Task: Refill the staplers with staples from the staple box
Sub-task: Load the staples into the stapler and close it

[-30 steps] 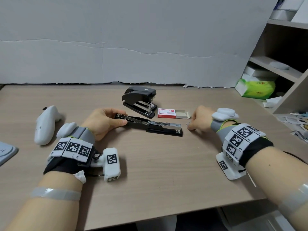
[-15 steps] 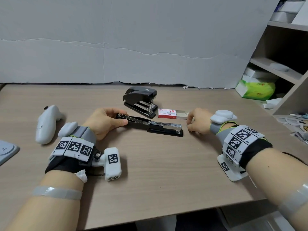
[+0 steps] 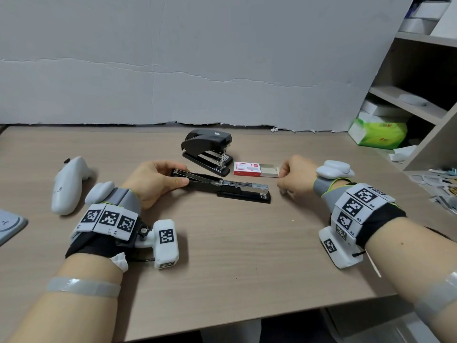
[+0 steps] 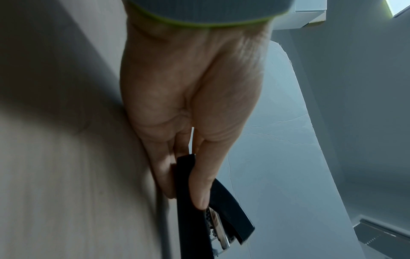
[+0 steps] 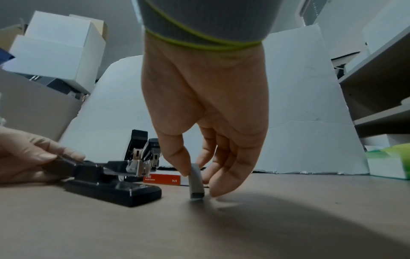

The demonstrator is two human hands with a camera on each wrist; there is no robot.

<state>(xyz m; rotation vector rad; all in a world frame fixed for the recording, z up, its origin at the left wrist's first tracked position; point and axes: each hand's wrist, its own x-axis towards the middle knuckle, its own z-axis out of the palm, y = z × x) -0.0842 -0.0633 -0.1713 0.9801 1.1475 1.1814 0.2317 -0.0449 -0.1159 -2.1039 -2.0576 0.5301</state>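
Here, the right hand's (image 5: 206, 108) thumb and fingers (image 5: 177, 157) are pinching a grey strip of staples (image 5: 196, 180), its lower end touching the desk (image 3: 235, 256) just right of the open stapler (image 3: 237, 190). The left hand (image 3: 153, 179) is gripping that stapler's raised black top arm (image 4: 188, 201) between thumb and fingers, holding it swung back while the base is lying flat on the desk with the metal magazine exposed. Just behind it, the red-and-white staple box (image 3: 252, 168) is lying with its tray slid out, beside a second black stapler (image 3: 207, 151) sitting closed. A white controller (image 3: 69, 184) is resting at the far left.
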